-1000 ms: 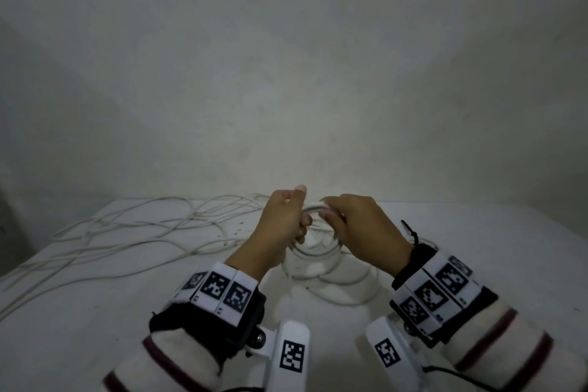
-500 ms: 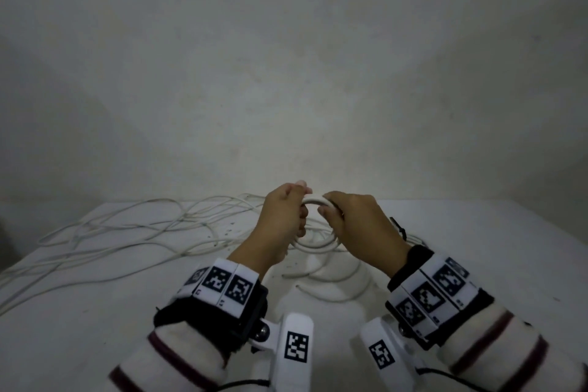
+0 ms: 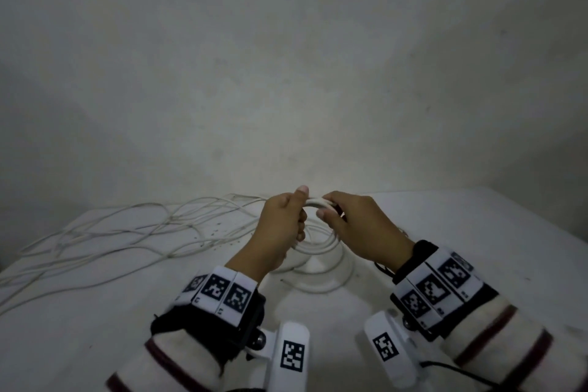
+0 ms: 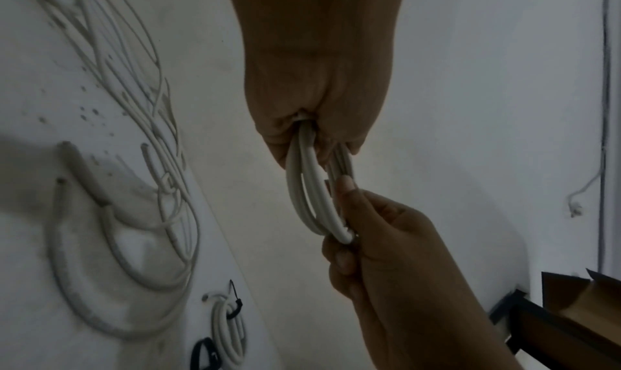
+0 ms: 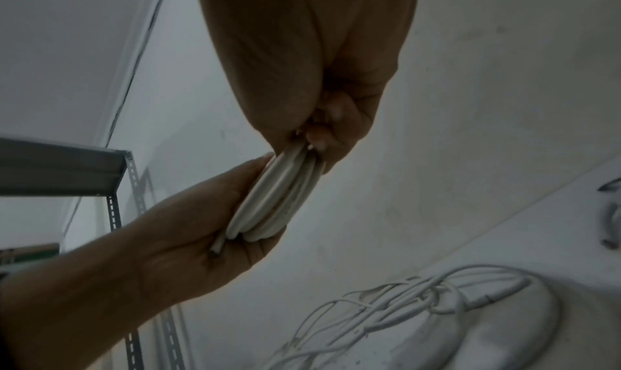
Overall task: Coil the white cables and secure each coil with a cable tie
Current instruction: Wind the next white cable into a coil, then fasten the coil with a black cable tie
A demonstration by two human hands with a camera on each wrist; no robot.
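Note:
A white cable coil (image 3: 313, 201) is held up over the white table (image 3: 477, 248), and its lower loops (image 3: 321, 248) hang down to the surface. My left hand (image 3: 286, 219) grips the coil's left side, thumb on top. My right hand (image 3: 353, 223) pinches the right side of the same coil (image 4: 312, 197), with something small and dark at its fingertips (image 4: 353, 239); I cannot tell what it is. The right wrist view shows the stacked turns (image 5: 279, 197) clamped between both hands. A finished coil (image 4: 228, 330) with a black cable tie (image 4: 236, 306) lies on the table.
Loose white cables (image 3: 127, 232) sprawl over the table's left and back, close to the wall. Thicker cable arcs (image 4: 101, 269) lie near the tied coil. A cardboard box (image 4: 588, 309) sits beyond the table's edge, and a metal shelf frame (image 5: 67, 168) stands to the side.
Both hands have lifted the coil a little and come closer together. The hanging loops have drawn up from the table.

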